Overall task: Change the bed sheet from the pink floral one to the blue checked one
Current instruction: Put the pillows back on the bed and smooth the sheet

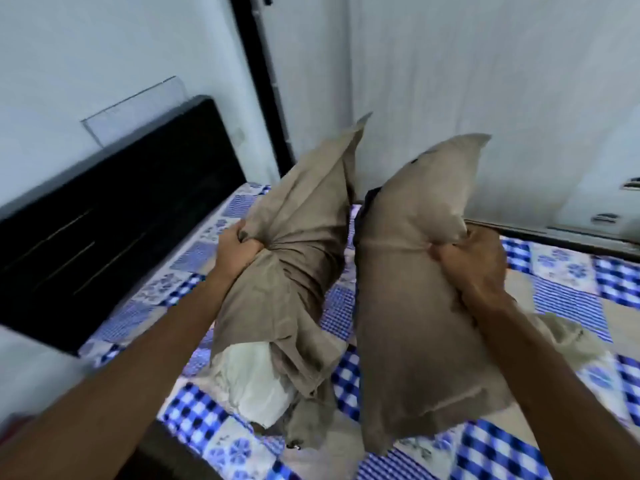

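The blue-and-white checked patchwork bed sheet [568, 296] lies spread over the mattress, beneath both hands, and reaches the black rectangular headboard [114, 220] on the left. The left hand [239, 245] is clenched, its fingers bunching the cloth of a taupe fabric pillow [291, 258] held up over the sheet. A white inner cushion [252, 379] pokes out of that cover's lower open end. The right hand [478, 261] grips the side of a second taupe pillow [415, 306], fingers curled into the fabric, just beside the first.
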Demonstrator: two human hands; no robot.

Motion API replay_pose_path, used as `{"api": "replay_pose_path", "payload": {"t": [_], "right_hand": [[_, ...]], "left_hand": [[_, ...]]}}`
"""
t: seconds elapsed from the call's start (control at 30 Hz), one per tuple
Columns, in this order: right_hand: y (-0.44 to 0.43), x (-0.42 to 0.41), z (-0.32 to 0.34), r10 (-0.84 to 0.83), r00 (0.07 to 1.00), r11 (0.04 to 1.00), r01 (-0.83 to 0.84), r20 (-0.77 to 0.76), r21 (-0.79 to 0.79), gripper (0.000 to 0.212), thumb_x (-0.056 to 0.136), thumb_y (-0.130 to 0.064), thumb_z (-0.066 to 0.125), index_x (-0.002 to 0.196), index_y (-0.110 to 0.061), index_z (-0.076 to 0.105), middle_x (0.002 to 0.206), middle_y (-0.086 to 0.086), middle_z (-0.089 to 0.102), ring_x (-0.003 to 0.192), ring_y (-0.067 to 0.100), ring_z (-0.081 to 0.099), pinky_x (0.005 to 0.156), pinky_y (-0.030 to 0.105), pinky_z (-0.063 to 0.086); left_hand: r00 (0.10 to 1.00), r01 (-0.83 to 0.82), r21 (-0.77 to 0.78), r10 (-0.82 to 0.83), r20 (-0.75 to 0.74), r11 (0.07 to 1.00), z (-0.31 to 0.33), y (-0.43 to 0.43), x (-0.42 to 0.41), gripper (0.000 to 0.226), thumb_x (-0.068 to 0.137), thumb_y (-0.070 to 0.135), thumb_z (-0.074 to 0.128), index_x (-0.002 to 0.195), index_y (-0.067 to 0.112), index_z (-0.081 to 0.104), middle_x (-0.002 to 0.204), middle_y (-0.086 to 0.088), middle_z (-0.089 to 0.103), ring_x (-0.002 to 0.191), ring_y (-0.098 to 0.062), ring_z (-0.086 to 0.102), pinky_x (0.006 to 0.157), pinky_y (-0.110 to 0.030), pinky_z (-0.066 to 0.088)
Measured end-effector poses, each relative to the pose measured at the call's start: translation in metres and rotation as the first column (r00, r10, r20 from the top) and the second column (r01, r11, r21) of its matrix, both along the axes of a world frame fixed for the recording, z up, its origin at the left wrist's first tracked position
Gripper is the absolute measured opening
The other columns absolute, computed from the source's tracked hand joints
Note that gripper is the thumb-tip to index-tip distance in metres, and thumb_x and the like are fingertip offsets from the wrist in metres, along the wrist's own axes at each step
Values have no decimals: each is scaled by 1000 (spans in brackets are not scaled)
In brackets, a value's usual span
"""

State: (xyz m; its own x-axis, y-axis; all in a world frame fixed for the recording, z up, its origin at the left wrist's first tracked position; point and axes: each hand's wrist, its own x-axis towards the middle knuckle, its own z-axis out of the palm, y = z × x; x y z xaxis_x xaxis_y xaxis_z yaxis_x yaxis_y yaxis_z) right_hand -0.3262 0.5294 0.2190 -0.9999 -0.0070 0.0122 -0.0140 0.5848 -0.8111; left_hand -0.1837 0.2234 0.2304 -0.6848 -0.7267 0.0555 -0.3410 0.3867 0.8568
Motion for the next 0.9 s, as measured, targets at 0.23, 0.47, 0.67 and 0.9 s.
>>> {"api": "replay_pose_path", "payload": {"t": [0.23,0.47,0.67,0.9], "right_hand": [[-227,47,-24,52,997,997,-48,64,-57,24,75,-26,73,91,-9,70,85,20,68,87,41,66,74,40,48],[-332,74,-42,94,994,994,-90,61,-55,27,76,-27,70,99,-12,72,91,17,71,89,41,65,81,43,52],[-368,101,-104,193,966,965,-155,170,-214,32,78,-21,73,107,-7,73,99,21,73,96,38,67,87,42,51],[-387,77,-161,311,808,775,88,500,-625,44,80,-18,80,120,-7,68,110,17,73,107,36,69,90,45,57]], "left_hand": [[997,24,30,-22,-75,999,-6,-182,53,22,70,-11,54,85,3,61,66,2,54,52,9,48,54,-13,37],[998,-16,-63,20,52,998,-38,-266,81,29,64,-1,50,77,22,62,72,12,65,70,-8,60,62,-19,41],[943,24,-172,35,330,985,-115,-250,111,52,70,15,62,122,25,62,98,-6,72,94,-30,66,77,-36,53],[888,247,-383,-50,456,890,-155,-231,73,72,72,29,60,142,26,44,126,-8,60,107,-32,53,92,-45,48]]}}
